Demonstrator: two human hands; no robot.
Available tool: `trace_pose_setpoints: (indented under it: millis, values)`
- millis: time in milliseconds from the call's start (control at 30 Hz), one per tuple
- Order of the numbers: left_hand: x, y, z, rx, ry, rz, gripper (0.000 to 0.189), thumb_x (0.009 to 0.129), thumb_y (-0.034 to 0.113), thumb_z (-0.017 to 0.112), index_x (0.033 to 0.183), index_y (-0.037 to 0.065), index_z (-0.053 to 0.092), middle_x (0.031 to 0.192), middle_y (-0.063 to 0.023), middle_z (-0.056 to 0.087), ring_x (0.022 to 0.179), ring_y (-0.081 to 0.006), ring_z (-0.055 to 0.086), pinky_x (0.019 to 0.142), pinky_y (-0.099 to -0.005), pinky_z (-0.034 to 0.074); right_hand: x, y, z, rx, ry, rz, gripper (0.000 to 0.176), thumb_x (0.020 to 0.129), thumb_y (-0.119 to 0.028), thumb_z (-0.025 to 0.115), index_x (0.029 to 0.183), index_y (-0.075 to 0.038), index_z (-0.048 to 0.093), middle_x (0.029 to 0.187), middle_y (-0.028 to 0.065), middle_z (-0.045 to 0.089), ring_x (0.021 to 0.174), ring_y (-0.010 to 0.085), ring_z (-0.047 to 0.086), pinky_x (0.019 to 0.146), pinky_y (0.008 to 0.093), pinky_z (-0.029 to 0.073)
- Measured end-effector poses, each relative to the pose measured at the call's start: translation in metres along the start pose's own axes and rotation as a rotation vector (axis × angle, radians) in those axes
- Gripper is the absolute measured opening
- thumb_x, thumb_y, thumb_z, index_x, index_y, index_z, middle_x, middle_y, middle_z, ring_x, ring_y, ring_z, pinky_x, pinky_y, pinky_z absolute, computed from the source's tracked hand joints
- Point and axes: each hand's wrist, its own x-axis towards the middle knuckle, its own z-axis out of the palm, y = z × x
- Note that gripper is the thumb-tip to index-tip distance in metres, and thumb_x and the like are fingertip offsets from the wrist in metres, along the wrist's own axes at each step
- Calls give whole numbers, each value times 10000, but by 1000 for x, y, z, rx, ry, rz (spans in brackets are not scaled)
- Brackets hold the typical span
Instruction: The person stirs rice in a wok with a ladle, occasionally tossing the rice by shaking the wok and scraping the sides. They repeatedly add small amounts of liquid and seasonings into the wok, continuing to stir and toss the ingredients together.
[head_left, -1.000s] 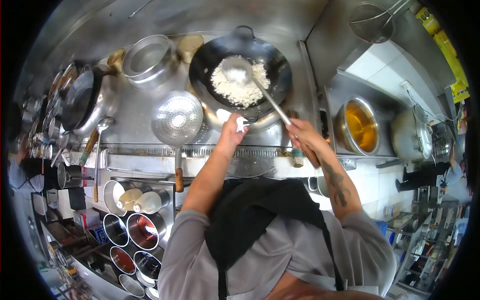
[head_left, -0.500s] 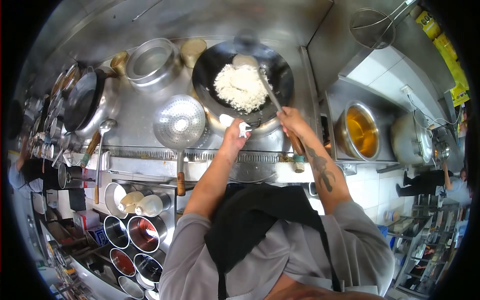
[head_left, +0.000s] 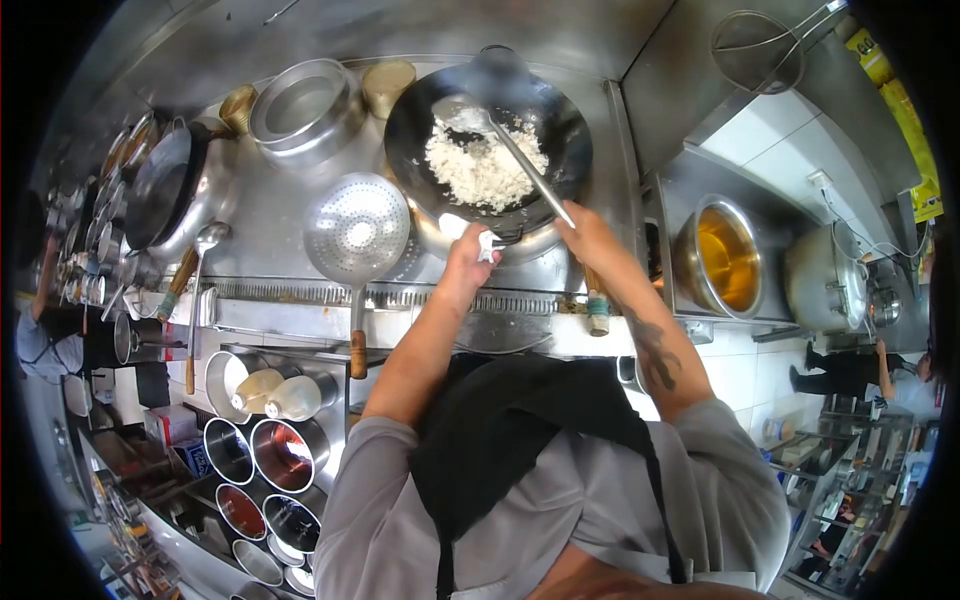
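A black wok (head_left: 565, 150) sits on the stove with white rice (head_left: 485, 170) in it. My left hand (head_left: 470, 260) is closed round a folded white cloth (head_left: 458, 226) at the wok's near wire handle (head_left: 508, 237). My right hand (head_left: 592, 243) grips the long shaft of a metal ladle (head_left: 527, 165), whose bowl lies in the rice toward the back left of the wok. Left of the wok a large perforated skimmer (head_left: 356, 228) rests on the stove top, its wooden handle over the front edge.
Metal bowls (head_left: 300, 110) stand at the back left. A steel pot of amber liquid (head_left: 728, 255) is at the right. Sauce pots (head_left: 290, 455) and plastic bottles (head_left: 295, 398) stand below left. Other people are at both far sides; a strainer (head_left: 757, 55) hangs upper right.
The ladle bowl has swung left and the rice is more spread and broken up. My right hand has moved slightly with it. My left hand stays at the wok handle.
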Motion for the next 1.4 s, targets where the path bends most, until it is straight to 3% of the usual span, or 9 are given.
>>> trace_pose_setpoints:
  millis: [67,167,400,500,600,700,800,933,1400]
  values:
    - [1,0,2,-12,0,-8,126,850,176,564,933,93,519,805,-74,594,660,-197,559,447,-305,410,-29,11,-11,112,90,-235,341,927,-203,546,1217,-23,561,825,185,658,700,315,650,640,412,490]
    - [-3,-1,3,-27,2,5,134,848,176,566,940,93,515,796,-75,585,657,-201,557,448,-304,410,-63,-44,-61,138,-393,476,360,919,-218,557,1214,-11,554,917,221,660,870,389,641,783,444,481]
    - [1,-1,3,47,23,1,62,855,178,553,893,134,530,765,-22,559,646,-155,534,460,-280,408,-18,5,-35,-198,-2,74,314,921,-212,540,1144,9,552,877,266,647,869,456,617,762,492,489]
    - [1,-1,4,34,13,3,97,851,179,561,919,122,521,788,-40,559,663,-171,536,459,-292,408,-34,-8,-30,-310,-37,305,285,918,-196,537,1114,11,538,890,276,640,887,460,608,772,510,476]
    - [1,-3,0,17,-3,15,162,846,175,573,969,93,505,835,-77,571,686,-203,550,455,-312,408,-48,5,-25,-245,-56,96,300,925,-196,532,1147,5,525,884,276,637,865,458,608,744,489,479]
    - [2,-2,0,25,13,8,165,847,179,576,971,96,508,844,-76,574,689,-202,551,459,-313,411,-62,-34,-72,101,-235,190,455,936,-221,549,1321,7,470,754,203,631,551,247,602,571,368,509]
    - [-1,-1,2,24,9,16,162,847,182,577,968,98,511,848,-75,576,700,-200,550,462,-313,411,-79,-15,-65,-6,-25,-46,442,944,-216,551,1325,-5,475,646,92,551,465,138,489,487,293,460]
    - [1,-6,-3,36,3,0,151,849,182,576,961,100,515,855,-70,577,729,-192,542,478,-310,411,-75,16,-57,93,-172,322,403,949,-211,553,1290,-2,501,616,17,511,449,95,481,430,254,414]
    - [-1,0,0,33,32,13,135,838,183,584,938,118,522,837,-60,562,729,-193,548,480,-302,409,-37,15,-53,494,-124,406,173,945,-210,536,929,-39,554,614,-10,486,409,71,439,366,262,361]
